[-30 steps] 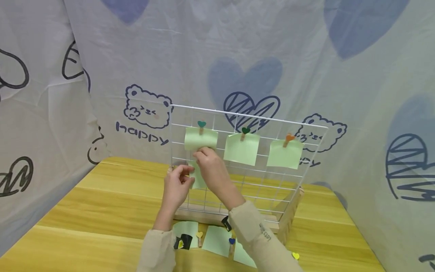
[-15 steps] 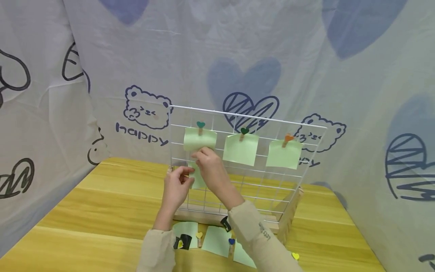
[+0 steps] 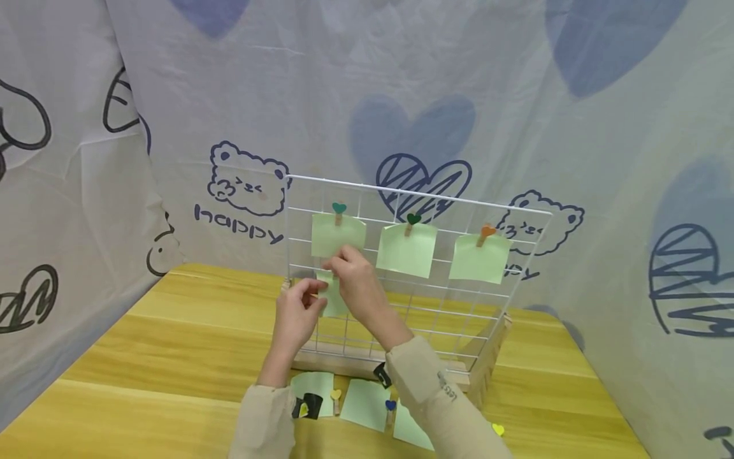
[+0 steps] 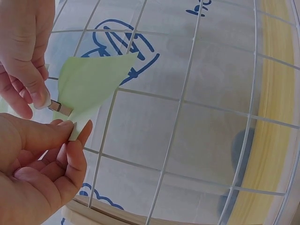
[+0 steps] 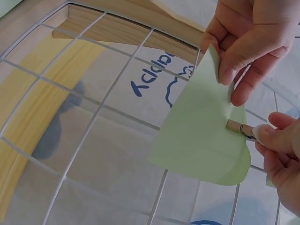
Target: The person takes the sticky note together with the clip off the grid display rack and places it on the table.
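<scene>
My left hand (image 3: 296, 317) pinches one edge of a pale green paper note (image 4: 91, 82) between thumb and fingertips, in front of a white wire grid panel (image 3: 367, 186). Just above it, my right hand (image 3: 361, 287) pinches a small wooden clothespin (image 5: 241, 127) by its white end. The clothespin's tip lies over the note's edge, close to the left fingertips. Along the grid's upper part hang three green notes, held by clothespins with a teal heart (image 3: 339, 208), a dark green heart (image 3: 413, 219) and an orange heart (image 3: 488, 231).
The grid stands in a wooden base (image 3: 335, 365) on a yellow wood-grain table (image 3: 172, 350). In front of it lie green notes (image 3: 364, 405), clothespins with a yellow heart (image 3: 336, 395) and a blue heart (image 3: 390, 405), and another yellow heart (image 3: 498, 429). A printed cloth (image 3: 258, 95) hangs behind.
Both hands stay almost in place. The hanging note under the teal heart, curled at its lower edge before, now hangs flatter.
</scene>
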`<state>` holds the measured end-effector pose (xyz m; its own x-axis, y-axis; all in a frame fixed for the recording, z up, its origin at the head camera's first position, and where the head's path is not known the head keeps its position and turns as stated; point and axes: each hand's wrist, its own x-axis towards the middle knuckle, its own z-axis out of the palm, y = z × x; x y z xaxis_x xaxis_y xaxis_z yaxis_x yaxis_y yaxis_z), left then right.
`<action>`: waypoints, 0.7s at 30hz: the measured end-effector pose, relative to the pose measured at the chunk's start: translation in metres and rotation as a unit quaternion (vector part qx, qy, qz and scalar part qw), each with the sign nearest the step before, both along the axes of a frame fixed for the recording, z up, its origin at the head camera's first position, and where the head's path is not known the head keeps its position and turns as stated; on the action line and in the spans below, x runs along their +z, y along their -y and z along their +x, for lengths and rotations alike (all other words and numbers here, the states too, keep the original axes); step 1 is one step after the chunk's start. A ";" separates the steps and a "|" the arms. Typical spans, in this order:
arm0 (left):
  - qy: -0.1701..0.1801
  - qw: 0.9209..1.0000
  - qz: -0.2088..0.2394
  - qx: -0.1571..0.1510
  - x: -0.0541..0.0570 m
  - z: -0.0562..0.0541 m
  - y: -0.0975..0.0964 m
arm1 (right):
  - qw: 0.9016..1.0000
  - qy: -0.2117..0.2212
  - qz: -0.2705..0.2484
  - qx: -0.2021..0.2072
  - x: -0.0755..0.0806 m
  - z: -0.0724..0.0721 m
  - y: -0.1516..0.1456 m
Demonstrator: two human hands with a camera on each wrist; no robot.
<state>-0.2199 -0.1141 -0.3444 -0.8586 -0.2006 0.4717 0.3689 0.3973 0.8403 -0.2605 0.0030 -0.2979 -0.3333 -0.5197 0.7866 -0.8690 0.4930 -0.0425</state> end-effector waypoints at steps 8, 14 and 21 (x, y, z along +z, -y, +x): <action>0.010 1.000 -0.002 -0.002 0.002 0.003 0.001 | 1.000 -0.008 0.002 -0.004 0.000 0.002 -0.001; 0.022 1.000 -0.001 0.001 0.003 0.006 0.001 | 1.000 -0.026 -0.008 0.015 0.001 0.003 -0.003; 0.034 0.999 0.003 0.003 0.004 0.010 0.003 | 0.998 -0.035 -0.040 0.039 0.005 0.008 -0.006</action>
<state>-0.2102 -0.1167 -0.3402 -0.8877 -0.2086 0.4104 0.3075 0.3946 0.8659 -0.2521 0.0090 -0.2927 -0.2363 -0.4768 0.8467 -0.9070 0.4209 -0.0160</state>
